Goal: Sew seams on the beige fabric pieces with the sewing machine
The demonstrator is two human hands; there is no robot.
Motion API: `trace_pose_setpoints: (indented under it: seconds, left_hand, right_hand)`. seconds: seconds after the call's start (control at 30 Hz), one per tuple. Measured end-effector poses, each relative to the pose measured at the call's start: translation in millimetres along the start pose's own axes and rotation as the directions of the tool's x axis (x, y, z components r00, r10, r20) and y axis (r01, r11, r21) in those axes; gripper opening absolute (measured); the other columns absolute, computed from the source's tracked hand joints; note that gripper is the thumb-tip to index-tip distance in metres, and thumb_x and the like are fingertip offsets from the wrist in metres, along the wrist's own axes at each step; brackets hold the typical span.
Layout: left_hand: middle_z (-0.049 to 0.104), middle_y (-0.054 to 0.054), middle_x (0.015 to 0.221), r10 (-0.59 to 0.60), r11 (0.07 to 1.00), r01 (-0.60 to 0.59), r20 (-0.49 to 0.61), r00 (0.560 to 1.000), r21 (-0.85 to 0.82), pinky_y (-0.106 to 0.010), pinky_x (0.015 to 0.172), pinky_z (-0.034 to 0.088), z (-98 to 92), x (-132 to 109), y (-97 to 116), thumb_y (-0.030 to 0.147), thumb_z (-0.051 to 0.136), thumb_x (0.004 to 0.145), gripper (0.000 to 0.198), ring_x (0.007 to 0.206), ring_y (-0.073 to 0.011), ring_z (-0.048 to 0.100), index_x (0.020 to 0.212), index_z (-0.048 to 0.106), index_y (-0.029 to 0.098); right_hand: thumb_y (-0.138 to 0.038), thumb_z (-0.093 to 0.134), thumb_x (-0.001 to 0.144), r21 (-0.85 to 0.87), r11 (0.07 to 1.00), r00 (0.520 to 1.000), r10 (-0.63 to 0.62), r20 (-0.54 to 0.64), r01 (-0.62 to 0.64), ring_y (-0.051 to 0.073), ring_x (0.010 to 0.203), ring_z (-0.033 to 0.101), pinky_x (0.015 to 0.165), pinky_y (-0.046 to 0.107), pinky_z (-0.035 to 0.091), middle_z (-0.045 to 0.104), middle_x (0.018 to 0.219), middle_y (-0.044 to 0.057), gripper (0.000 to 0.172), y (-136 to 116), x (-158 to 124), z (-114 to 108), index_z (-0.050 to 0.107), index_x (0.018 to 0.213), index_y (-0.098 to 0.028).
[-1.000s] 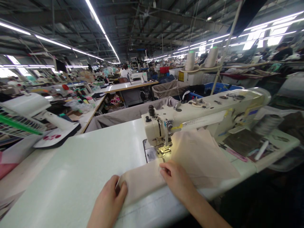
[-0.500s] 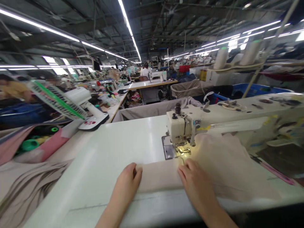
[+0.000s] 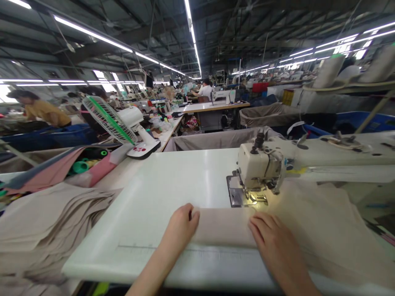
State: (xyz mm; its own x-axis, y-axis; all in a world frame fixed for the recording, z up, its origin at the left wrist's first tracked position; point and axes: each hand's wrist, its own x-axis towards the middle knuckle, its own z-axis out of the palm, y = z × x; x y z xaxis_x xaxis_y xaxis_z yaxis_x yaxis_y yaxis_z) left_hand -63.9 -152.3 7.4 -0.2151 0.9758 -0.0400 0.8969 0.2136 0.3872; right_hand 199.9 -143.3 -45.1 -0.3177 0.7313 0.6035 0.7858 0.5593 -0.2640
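Note:
A beige fabric piece [image 3: 225, 226] lies on the pale sewing table [image 3: 185, 176], running to the right under the arm of the sewing machine [image 3: 257, 164]. My left hand [image 3: 182, 224] pinches its left end between thumb and curled fingers. Nearer the machine, my right hand [image 3: 273, 234] has its thumb and fingers closed on the fabric's upper edge, just in front of the lit presser foot [image 3: 258, 199]. The fabric's edge lies slightly on my side of the foot. More of the cloth spreads flat to the right of my right hand.
Stacked beige fabric pieces [image 3: 61, 218] lie to the left. Behind them are a white and green fan [image 3: 123, 123] and a pink cloth holding green thread spools [image 3: 80, 165]. A grey cloth-lined bin [image 3: 216, 140] stands beyond the table. Farther left, a person in yellow [image 3: 47, 111] bends over.
The camera view has turned left, so the whole scene sits farther right. Both hands keep their hold on the fabric, and its place before the machine looks almost the same.

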Motion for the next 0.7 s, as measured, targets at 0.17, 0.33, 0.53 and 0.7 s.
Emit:
trace_pose_setpoints:
  seconds: [0.17,0.33,0.53,0.7]
  left_hand:
    - [0.057,-0.001,0.066,0.003,0.997,-0.003,-0.005,1.0,0.073,-0.028,0.061,0.033,4.1,1.5,-0.5,0.021,0.051,0.092,0.026,0.065,-0.0181,0.055,0.066,0.047,0.022]
    - [0.064,-0.004,0.076,0.016,0.975,-0.017,0.006,1.0,0.221,-0.029,0.064,0.04,5.3,-2.8,5.4,0.022,0.049,0.098,0.02,0.073,-0.0206,0.063,0.08,0.058,0.018]
    - [0.066,-0.008,0.116,0.367,0.826,-0.337,0.022,0.93,0.451,-0.036,0.084,0.051,-0.4,-10.9,8.5,0.008,0.054,0.093,0.019,0.104,-0.0251,0.063,0.102,0.065,0.02]
    - [0.069,-0.012,0.106,0.404,0.726,-0.5,0.296,0.865,0.472,-0.039,0.081,0.056,-6.5,17.0,25.7,0.007,0.048,0.095,0.022,0.101,-0.0289,0.065,0.1,0.068,0.015]
  right_hand:
    - [-0.032,0.029,0.11,-0.013,1.0,1.0,-0.014,-0.014,0.014,0.023,0.086,0.062,0.079,0.038,0.044,0.067,0.094,0.007,0.042,-0.4,1.1,-1.9,0.065,0.091,-0.021]
    - [-0.028,0.032,0.109,-0.008,1.0,1.0,-0.022,-0.012,0.022,0.023,0.086,0.061,0.081,0.038,0.044,0.067,0.094,0.006,0.037,-1.0,0.7,-2.1,0.064,0.091,-0.021]
    - [-0.018,0.034,0.106,-0.004,0.998,0.998,-0.056,0.033,0.056,0.025,0.095,0.06,0.09,0.042,0.043,0.066,0.099,0.007,0.03,3.1,5.2,-4.1,0.062,0.096,-0.02]
    - [-0.016,0.052,0.098,0.014,1.0,0.994,-0.015,0.109,0.014,0.026,0.095,0.059,0.101,0.048,0.039,0.066,0.095,0.004,0.011,4.6,10.8,-8.9,0.06,0.093,-0.022]
